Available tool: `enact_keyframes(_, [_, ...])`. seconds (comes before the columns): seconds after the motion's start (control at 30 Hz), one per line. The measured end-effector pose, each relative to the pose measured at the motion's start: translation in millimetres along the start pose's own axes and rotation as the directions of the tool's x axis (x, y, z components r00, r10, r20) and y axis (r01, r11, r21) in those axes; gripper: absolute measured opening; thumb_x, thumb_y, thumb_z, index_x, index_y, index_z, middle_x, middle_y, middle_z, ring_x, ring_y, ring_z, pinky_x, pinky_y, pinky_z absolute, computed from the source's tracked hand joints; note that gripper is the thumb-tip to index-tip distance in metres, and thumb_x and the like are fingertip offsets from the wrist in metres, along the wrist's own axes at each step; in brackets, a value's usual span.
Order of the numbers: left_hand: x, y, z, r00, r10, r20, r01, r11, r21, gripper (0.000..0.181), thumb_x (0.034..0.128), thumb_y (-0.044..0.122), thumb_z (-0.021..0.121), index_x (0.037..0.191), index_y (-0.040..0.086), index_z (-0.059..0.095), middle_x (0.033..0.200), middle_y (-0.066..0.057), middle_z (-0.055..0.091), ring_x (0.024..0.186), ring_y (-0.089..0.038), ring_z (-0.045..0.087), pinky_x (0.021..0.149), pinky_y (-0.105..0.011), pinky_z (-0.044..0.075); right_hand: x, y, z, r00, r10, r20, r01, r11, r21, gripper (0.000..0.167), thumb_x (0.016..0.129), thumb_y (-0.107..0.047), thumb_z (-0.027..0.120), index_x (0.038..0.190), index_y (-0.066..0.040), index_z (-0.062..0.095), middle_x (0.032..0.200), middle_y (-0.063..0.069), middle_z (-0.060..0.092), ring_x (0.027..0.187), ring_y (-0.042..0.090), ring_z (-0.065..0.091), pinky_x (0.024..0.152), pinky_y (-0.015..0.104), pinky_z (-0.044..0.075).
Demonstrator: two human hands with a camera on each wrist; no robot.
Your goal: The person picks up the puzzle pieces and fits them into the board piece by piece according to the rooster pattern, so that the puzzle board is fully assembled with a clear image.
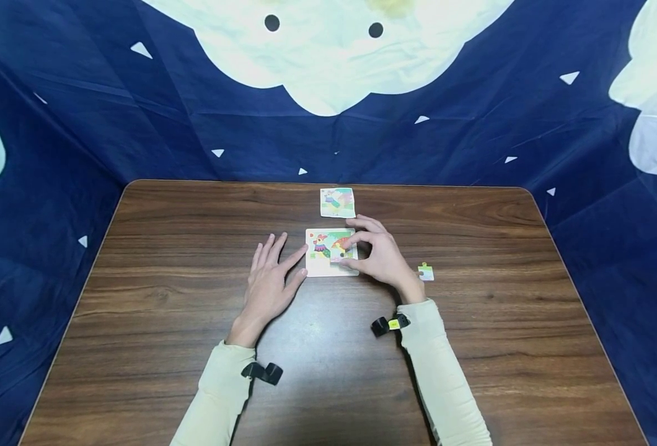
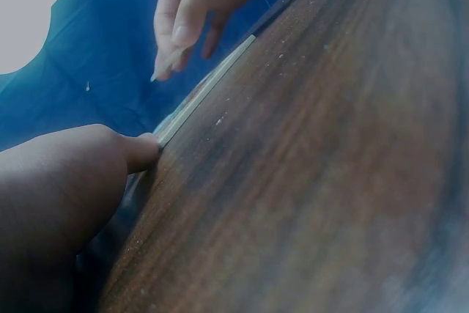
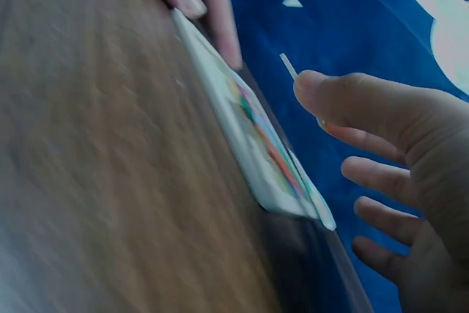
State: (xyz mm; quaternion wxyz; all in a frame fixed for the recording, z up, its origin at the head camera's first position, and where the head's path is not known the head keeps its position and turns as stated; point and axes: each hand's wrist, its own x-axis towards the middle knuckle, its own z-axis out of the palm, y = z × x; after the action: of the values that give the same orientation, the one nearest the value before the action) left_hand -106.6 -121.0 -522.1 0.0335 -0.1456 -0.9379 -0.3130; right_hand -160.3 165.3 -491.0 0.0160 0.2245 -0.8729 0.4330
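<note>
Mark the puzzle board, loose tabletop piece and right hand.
Puzzle board [image 1: 318,268]: head view, bare lower-left part.
Loose tabletop piece [image 1: 426,273]: head view, its middle.
Right hand [image 1: 384,254]: head view, back of hand.

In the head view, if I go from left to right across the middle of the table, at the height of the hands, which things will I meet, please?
Left hand → puzzle board → right hand → loose puzzle piece.
</note>
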Motion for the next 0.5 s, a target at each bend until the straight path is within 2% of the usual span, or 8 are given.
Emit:
enact_keyframes(0.13, [0.3, 0.5, -0.2, 1.000, -0.003, 0.003, 0.003, 1.000, -0.004, 0.052, 0.1088, 0.042, 0.065, 0.157, 0.023, 0.066, 0.177, -0.021, 0.036, 0.170, -0.042, 0.016, 0.139, -0.055, 0.003, 2.5, -7, 14, 1.000, -0.001, 0.008, 0.001, 0.999, -0.037, 0.026, 0.081, -0.021, 0.102, 0.100, -0.015, 0.085, 0.157, 0.010, 0.064, 0.159, 0.034, 0.043, 0.131, 0.064, 0.029])
enact_keyframes(0.2, [0.4, 0.8, -0.6, 1.000, -0.005, 0.005, 0.005, 1.000, -0.008, 0.052, 0.1090, 0.042, 0.065, 0.157, 0.023, 0.066, 0.177, -0.021, 0.036, 0.170, -0.042, 0.016, 0.139, -0.055, 0.003, 3.4, -10, 20, 1.000, 0.015, 0.026, -0.013, 0.998, -0.057, 0.026, 0.082, -0.022, 0.101, 0.101, -0.015, 0.086, 0.158, 0.009, 0.063, 0.160, 0.034, 0.041, 0.131, 0.065, 0.028])
enact_keyframes(0.23, [0.4, 0.9, -0.8, 1.000, -0.006, 0.006, 0.006, 1.000, -0.009, 0.052, 0.1091, 0.042, 0.065, 0.157, 0.023, 0.066, 0.178, -0.021, 0.036, 0.170, -0.042, 0.016, 0.139, -0.055, 0.003, 3.8, -17, 22, 0.998, 0.034, 0.043, -0.031, 0.997, -0.076, 0.026, 0.081, -0.017, 0.101, 0.101, -0.013, 0.086, 0.158, 0.011, 0.063, 0.160, 0.036, 0.040, 0.131, 0.067, 0.027])
enact_keyframes(0.5, [0.0, 1.4, -1.4, 1.000, 0.000, 0.006, 0.000, 1.000, -0.008, 0.051, 0.1097, 0.040, 0.065, 0.158, 0.022, 0.066, 0.177, -0.021, 0.036, 0.170, -0.042, 0.016, 0.139, -0.056, 0.003, 4.5, -24, 34, 0.994, 0.079, 0.076, -0.066, 0.985, -0.160, 0.026, 0.085, -0.026, 0.100, 0.105, -0.015, 0.087, 0.161, 0.008, 0.061, 0.165, 0.033, 0.032, 0.134, 0.059, 0.025])
